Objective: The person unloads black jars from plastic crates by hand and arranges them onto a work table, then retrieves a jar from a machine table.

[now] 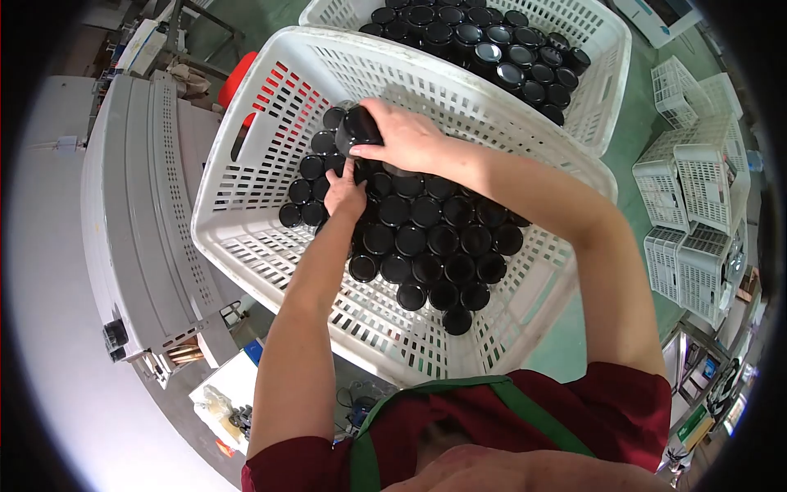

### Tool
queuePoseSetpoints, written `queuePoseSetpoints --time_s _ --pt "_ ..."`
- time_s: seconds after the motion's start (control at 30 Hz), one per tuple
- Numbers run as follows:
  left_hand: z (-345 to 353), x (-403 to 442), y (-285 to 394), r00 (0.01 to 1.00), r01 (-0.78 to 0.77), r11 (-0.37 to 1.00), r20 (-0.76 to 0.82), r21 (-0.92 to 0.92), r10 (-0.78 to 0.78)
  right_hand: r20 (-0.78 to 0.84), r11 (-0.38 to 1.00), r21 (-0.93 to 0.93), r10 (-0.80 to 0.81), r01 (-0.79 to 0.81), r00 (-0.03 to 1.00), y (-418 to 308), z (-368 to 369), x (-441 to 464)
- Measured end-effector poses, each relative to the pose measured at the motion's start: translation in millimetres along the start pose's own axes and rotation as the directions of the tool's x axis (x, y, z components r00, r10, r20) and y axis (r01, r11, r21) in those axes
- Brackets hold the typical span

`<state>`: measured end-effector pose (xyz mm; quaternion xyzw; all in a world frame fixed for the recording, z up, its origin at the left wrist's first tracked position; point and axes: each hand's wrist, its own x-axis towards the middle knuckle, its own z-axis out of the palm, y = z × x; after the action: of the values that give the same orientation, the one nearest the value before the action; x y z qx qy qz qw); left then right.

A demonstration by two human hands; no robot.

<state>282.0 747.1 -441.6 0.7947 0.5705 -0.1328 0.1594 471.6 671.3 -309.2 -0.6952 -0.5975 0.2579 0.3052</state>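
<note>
My right hand [403, 138] is closed around a black round jar [357, 129], which is tilted above the other jars. Close below it, my left hand [346, 195] reaches down over the packed jars with its fingers apart. Its fingertips are at the jar tops; I cannot tell whether they press on one. Many black jars [411, 240] stand upright in tight rows inside a white slotted plastic crate [270, 193]. They form a block that narrows to a single jar [457, 320] near the crate's front side.
A second white crate [602, 107] with more black jars [510, 76] stands behind. Stacked white baskets [693, 180] are at the right. A long grey-white machine housing [131, 213] runs along the left. Something red [238, 79] shows behind the near crate.
</note>
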Motion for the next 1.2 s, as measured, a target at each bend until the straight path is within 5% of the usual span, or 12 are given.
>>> queuePoseSetpoints --time_s 0.13,0.33,0.53,0.63,0.7,0.73,0.87,0.93,1.0,1.07,1.13,1.2 --pt "-23.9 -2.2 1.0 1.0 -0.016 0.997 0.017 -0.073 0.017 -0.069 0.972 0.204 0.136 -0.119 0.988 -10.3 -39.7 -42.7" --pt "-86.3 -25.4 7.1 0.965 -0.195 0.891 -0.242 -0.409 0.1 -0.145 0.905 0.423 0.024 0.04 0.989 -11.5 -67.9 -96.8" --pt "-188.0 -162.8 -29.7 0.881 -0.461 0.206 -0.472 -0.863 -0.005 -0.036 0.826 0.564 0.006 0.016 0.999 -112.2 -86.8 -163.5" --pt "-208.8 -264.1 -97.9 0.741 -0.593 0.314 -0.655 -0.742 -0.149 -0.036 0.805 0.592 0.068 -0.033 0.997 -87.0 -82.5 -162.0" --pt "-212.1 -343.8 -145.8 0.714 -0.528 0.418 -0.653 -0.739 -0.253 0.192 0.746 0.641 -0.385 0.182 0.903 -158.2 -66.2 -154.9" --pt "-196.1 -369.0 -175.7 0.598 -0.574 0.502 -0.75 -0.647 -0.283 0.257 0.719 0.68 -0.417 0.144 0.872 -194.6 -46.7 -160.1" --pt "-126.4 -478.4 -286.3 0.604 -0.359 0.408 -0.542 -0.839 -0.584 0.425 0.731 0.534 -0.666 0.424 0.613 -311.0 54.5 -165.9" --pt "-77.0 -528.2 -342.8 0.513 -0.277 0.3 -0.405 -0.913 -0.757 0.618 0.79 0.607 -0.54 0.09 0.571 -366.5 123.8 -192.6" --pt "-17.3 -573.2 -402.9 0.393 -0.216 0.267 -0.334 -0.939 -0.857 0.694 0.789 0.613 -0.561 0.037 0.451 -402.1 206.4 -208.5" --pt "41.5 -614.7 -459.5 0.279 -0.137 0.234 -0.265 -0.962 -0.923 0.737 0.808 0.454 -0.577 0.375 0.351 -442.1 285.7 -223.0" --pt "99.8 -654.3 -514.2 0.183 0.023 0.195 -0.187 -0.981 -0.965 0.676 0.611 0.4 -0.7 0.683 0.23 -466.9 378.2 -241.6" --pt "135.4 -691.4 -554.0 0.105 0.159 0.044 -0.028 -0.986 -0.994 0.748 0.588 0.333 -0.64 0.737 0.173 -503.6 452.7 -272.7"
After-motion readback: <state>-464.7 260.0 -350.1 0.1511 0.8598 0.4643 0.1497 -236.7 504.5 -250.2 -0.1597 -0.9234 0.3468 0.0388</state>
